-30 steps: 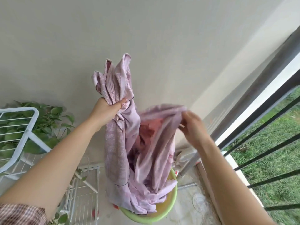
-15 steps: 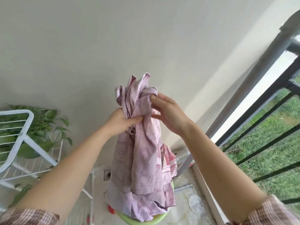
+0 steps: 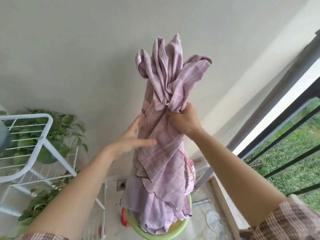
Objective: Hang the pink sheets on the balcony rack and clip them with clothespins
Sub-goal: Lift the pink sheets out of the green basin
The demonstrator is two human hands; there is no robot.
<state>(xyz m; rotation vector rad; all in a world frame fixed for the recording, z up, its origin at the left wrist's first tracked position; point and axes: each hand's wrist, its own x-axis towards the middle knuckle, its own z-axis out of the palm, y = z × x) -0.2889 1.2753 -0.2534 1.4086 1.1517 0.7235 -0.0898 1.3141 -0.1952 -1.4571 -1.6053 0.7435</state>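
A bunched pink checked sheet [image 3: 162, 153] hangs in front of me, its top folds standing up above my right hand. My right hand [image 3: 184, 121] grips the sheet in a fist near its upper end and holds it high. My left hand [image 3: 133, 138] lies with straight fingers against the sheet's left side, a little lower. The sheet's lower end trails into a green basin [image 3: 183, 226] on the floor. The white balcony rack [image 3: 34, 141] stands at the left. No clothespins show.
Leafy green plants [image 3: 57, 125] grow behind and under the rack. A plain wall fills the background. At the right a dark railing [image 3: 285, 135] borders the balcony, with grass beyond. A floor drain [image 3: 122, 184] and something red [image 3: 123, 218] lie by the basin.
My right hand took over the grip on the bunched top and lifted the sheet higher. My left hand let go and slid down, now flat against the sheet's side.
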